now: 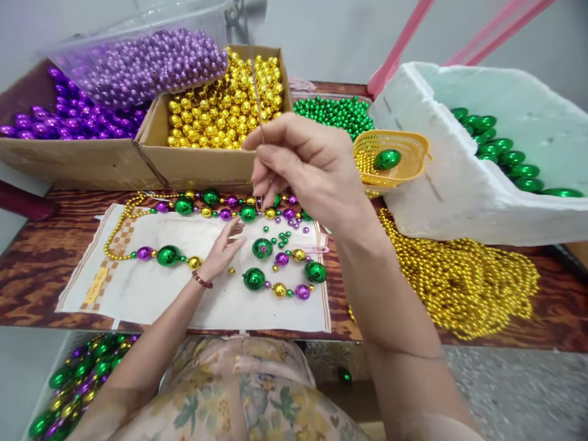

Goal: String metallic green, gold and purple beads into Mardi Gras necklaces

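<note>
My right hand [305, 168] is raised above the table, pinching a thin metal needle [258, 98] that points upward. My left hand [223, 248] rests on a white cloth [151, 291], fingers loosely stretched, beside a strung run of purple, green and gold beads [168, 255]. More strung beads [278, 282] and loose green and purple beads [263, 247] lie on the cloth to the right of that hand. A longer bead strand [206, 205] curves along the cloth's far edge.
Cardboard boxes of purple beads [68, 125] and gold beads [225, 107] stand at the back, with a clear tub of purple beads [142, 64] on top. A yellow basket [392, 156], a foam box of large green balls [500, 153] and a gold bead pile [463, 285] sit right.
</note>
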Demonstrator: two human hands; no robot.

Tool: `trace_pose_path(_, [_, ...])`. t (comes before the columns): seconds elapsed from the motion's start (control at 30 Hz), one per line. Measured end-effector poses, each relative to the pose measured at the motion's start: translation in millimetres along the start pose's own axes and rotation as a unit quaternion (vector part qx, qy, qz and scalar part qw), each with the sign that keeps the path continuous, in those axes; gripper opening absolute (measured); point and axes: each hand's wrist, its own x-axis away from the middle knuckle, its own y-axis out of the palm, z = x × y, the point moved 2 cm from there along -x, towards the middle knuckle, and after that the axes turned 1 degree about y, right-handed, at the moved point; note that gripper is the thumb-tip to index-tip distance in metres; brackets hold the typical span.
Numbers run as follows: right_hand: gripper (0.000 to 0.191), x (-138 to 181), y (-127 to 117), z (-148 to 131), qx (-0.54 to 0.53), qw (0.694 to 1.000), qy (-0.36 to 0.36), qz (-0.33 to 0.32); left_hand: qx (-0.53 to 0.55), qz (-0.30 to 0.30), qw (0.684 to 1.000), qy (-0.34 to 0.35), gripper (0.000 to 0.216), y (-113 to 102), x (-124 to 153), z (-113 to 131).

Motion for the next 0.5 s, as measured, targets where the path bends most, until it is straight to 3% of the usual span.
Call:
trace_pose_path(0.1, [0.012, -10, 5, -11, 0.002, 0.999, -0.029, -0.035, -0.079, -0.132, 0.986, 0.067, 0.077, 17, -3, 12])
trace_pose_path(0.17, [0.014, -14, 8, -15, 0.028, 0.998, -0.036, -0.036, -0.123, -0.175, 0.972, 0.098, 0.070, 25, -9, 14])
trace_pose_path(0.23, [0.015, -18, 6, -18, 0.062, 0.997, -0.047, -0.002, -0.145, -0.163, 0.971, 0.093, 0.053, 29, -15, 9])
trace_pose_path(0.33, [0.020, -26, -11, -21, 0.090, 0.986, -0.102, 0.101, -0.128, -0.102, 0.986, 0.032, 0.036, 24, -19, -3])
trace_pose_path(0.4, [0.030, -35, -28, -24, 0.093, 0.969, -0.167, 0.154, -0.092, -0.072, 0.993, -0.008, 0.040, 18, -18, -11])
trace_pose_path(0.5, [0.040, -50, -50, -30, 0.083, 0.951, -0.242, 0.175, -0.056, -0.032, 0.997, -0.030, 0.053, 14, -16, -16])
